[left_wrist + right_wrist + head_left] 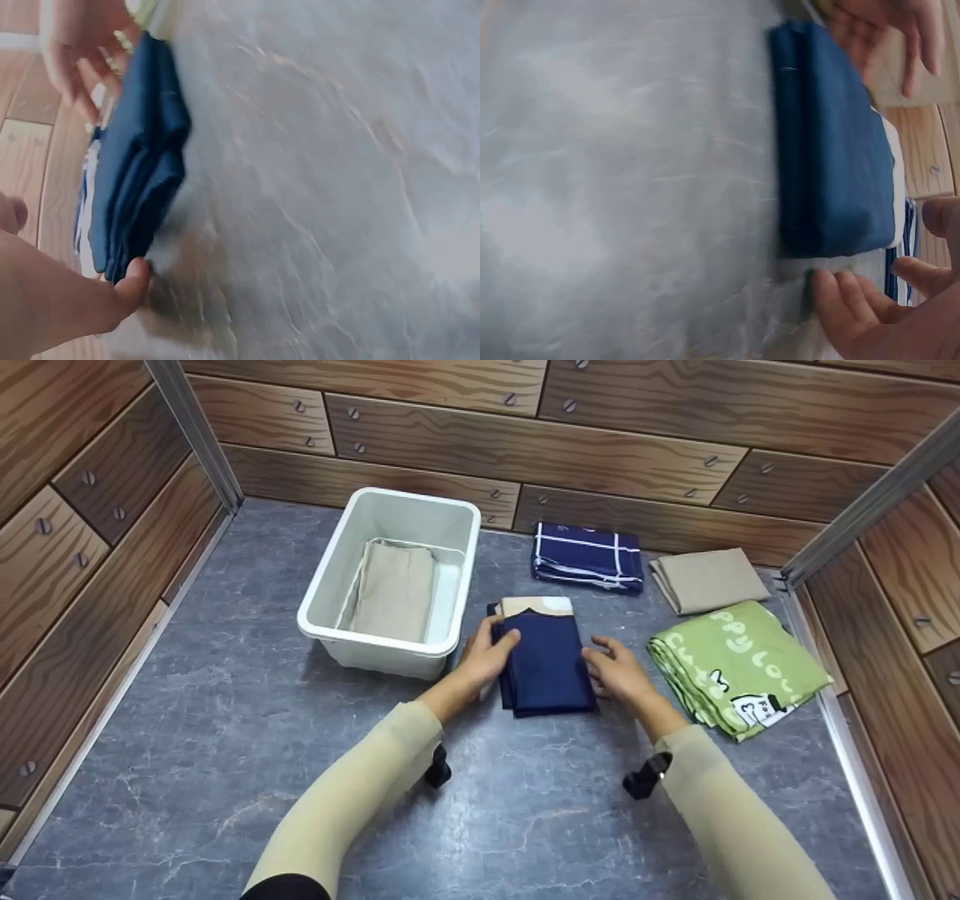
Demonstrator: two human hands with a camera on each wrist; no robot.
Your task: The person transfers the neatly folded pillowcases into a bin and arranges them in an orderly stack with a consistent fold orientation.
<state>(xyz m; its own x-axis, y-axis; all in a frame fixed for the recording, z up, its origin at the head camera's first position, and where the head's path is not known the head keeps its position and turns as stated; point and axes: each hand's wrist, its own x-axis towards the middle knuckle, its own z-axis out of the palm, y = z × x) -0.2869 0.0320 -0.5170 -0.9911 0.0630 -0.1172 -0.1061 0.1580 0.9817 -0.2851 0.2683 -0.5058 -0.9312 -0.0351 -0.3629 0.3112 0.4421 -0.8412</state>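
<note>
A folded navy cloth [545, 667] lies on the grey tabletop, with a beige and white layer showing at its far end. My left hand [486, 654] rests against its left edge, thumb on top. My right hand [616, 671] touches its right edge with relaxed fingers. In the left wrist view the thumb [132, 285] meets the near corner of the navy cloth [139, 165]. In the right wrist view straight fingers [847, 300] lie beside the navy cloth [829, 142].
A white bin [322, 585] holding a folded beige cloth [394, 589] stands just left of the hands. A navy checked cloth [589, 556], a beige cloth [705, 577] and a green printed cloth [739, 664] lie folded at the right. Wood-patterned walls enclose the table.
</note>
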